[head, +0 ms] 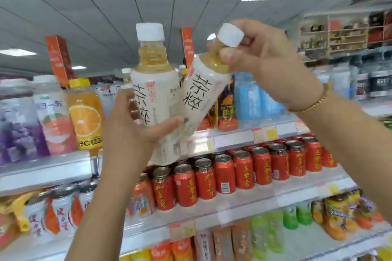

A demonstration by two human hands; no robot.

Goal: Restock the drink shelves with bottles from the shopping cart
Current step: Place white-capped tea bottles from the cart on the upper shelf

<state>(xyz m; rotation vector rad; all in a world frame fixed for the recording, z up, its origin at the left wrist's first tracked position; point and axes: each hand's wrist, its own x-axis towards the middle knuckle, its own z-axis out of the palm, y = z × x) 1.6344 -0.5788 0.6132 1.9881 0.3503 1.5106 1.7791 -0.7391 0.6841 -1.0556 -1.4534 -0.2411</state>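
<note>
Two tea bottles with white labels, black characters and white caps are held up in front of the top shelf. My left hand grips the upright bottle around its lower body. My right hand holds the tilted bottle by its neck, just under the cap; the bottle's base leans against my left thumb and the upright bottle. The shopping cart is out of view.
The top shelf carries an orange drink bottle, a peach bottle, a purple grape bottle and blue bottles. Red cans fill the shelf below. Lower shelves hold green and orange bottles. Another aisle's shelving stands at the far right.
</note>
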